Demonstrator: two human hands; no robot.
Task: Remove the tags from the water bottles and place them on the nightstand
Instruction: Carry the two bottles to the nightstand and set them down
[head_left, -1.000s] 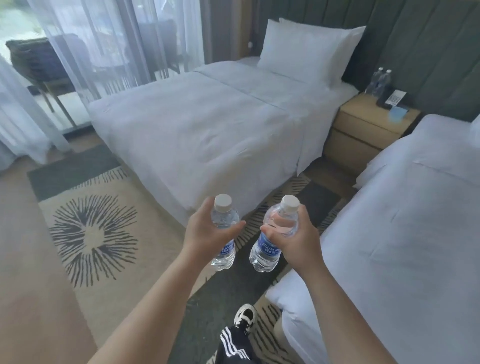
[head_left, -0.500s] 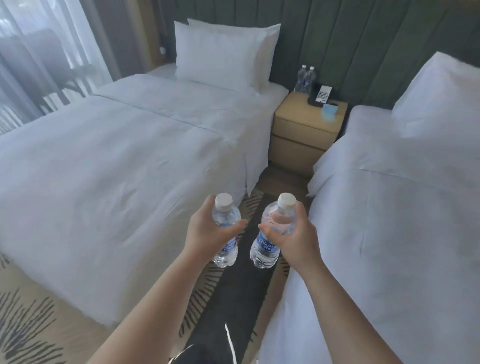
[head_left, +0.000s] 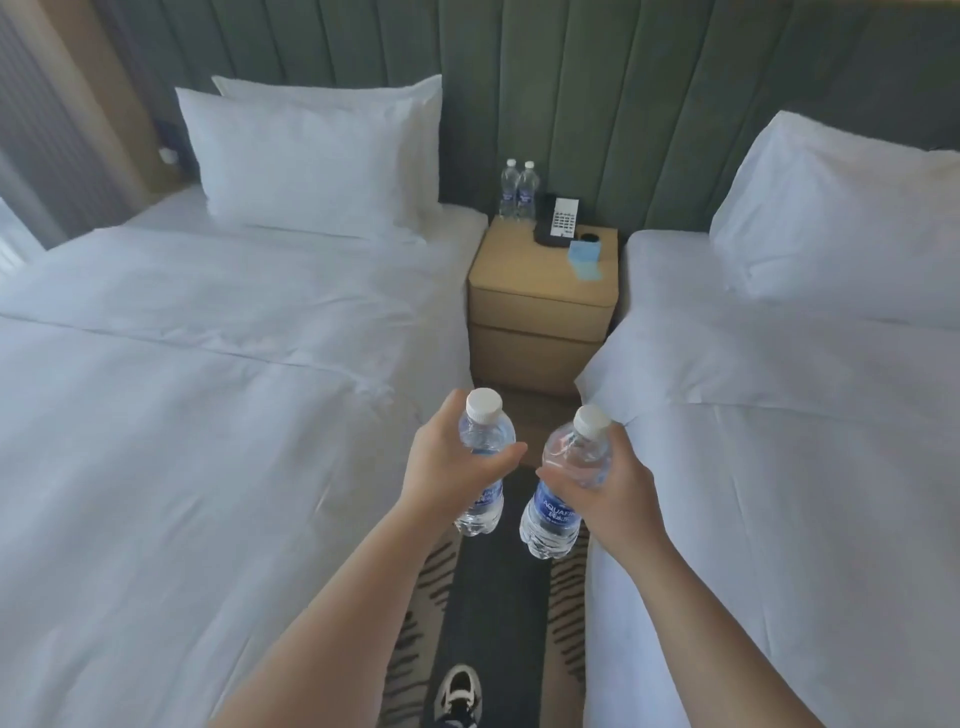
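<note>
On the far left is a made bed (head_left: 182, 389) with white sheets, and two white pillows (head_left: 306, 161) stand against the green padded headboard (head_left: 597, 93). The person stands in the narrow aisle between this bed and a second bed, both arms held out in front.

The left hand (head_left: 441, 462) is wrapped around the upper part of a water bottle (head_left: 480, 467); the fingers are curled around its body and the thumb lies across the front. The bottle has a white cap and a blue label and is almost upright. Just beside it, not touching, the right hand (head_left: 608, 483) grips a second water bottle (head_left: 563, 483) in the same way, and this one is tilted with the cap leaning to the right. Both bottles hang in the air above a dark carpet strip (head_left: 493, 613) with striped edges. One shoe (head_left: 460, 693) shows at the bottom.

Farther ahead, at the end of the aisle, is the wooden nightstand (head_left: 540, 312). On its back left corner stand two more bottles (head_left: 518, 189), close together. To their right lie a dark telephone (head_left: 560, 221) and a pale blue pad (head_left: 584, 257). The front left part of the top is bare wood.

On the right is the second bed (head_left: 779, 467), also white, with a pillow (head_left: 841, 223) at its head. Whether any bottle carries a tag I cannot tell.
</note>
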